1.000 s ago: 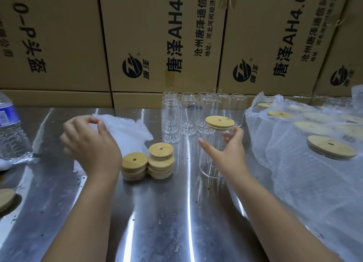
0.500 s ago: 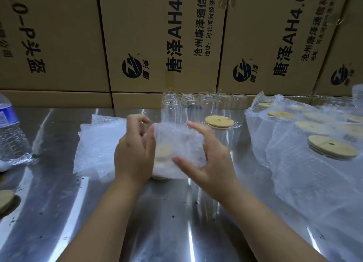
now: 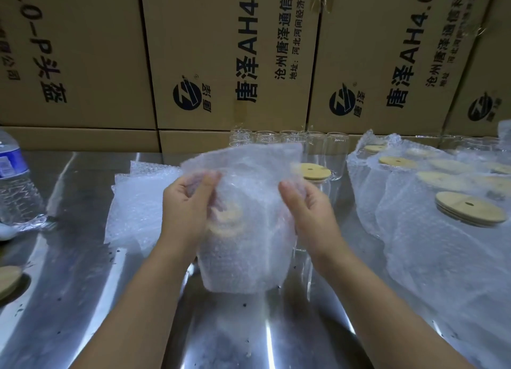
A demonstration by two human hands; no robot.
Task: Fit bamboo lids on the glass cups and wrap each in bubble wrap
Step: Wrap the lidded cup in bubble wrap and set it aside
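Bubble wrap sheet upright, its sides in pinch grips of left hand and right hand.

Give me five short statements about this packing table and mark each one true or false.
1. The left hand and the right hand both grip the clear bubble wrap sheet. True.
2. The clear plastic water bottle stands at the right edge of the shiny steel table. False: it stands at the left edge.
3. A round bamboo lid sits on the clear glass cup behind the right hand. True.
4. The back row of clear glass cups all carry lids. False: their mouths are open.
5. Bubble-wrapped lidded cups are grouped at the right. True.
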